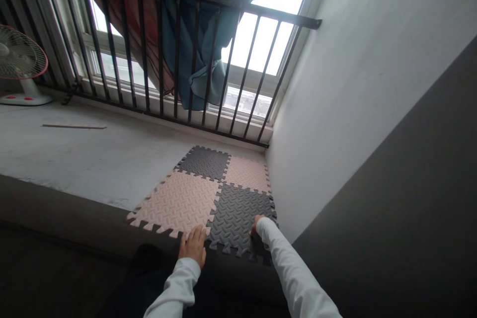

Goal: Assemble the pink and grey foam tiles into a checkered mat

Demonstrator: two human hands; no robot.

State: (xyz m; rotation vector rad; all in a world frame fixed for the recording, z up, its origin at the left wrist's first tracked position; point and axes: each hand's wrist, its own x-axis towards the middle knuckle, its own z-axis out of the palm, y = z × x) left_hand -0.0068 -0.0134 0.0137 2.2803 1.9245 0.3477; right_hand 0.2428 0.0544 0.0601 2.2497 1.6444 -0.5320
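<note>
Four-square foam puzzle mat pieces lie joined on the ledge: a near pink tile [182,198], a near dark grey tile [238,208], a far dark grey tile [205,161] and a far pink tile [248,173]. My left hand [193,246] rests with fingers laid out over the front edge of the near pink tile, close to its seam with the grey one. On the right part of the near grey tile is my right hand [257,225], turned inward and touching the surface. Its fingers are mostly hidden behind the hand and white sleeve.
The mat's toothed front edge overhangs the concrete ledge [85,154]. A black metal railing [160,59] runs before the window, with a blue-green curtain [190,25] behind it. At right rises a wall [335,99]. Leftward are a fan [26,59] and a thin stick [74,126].
</note>
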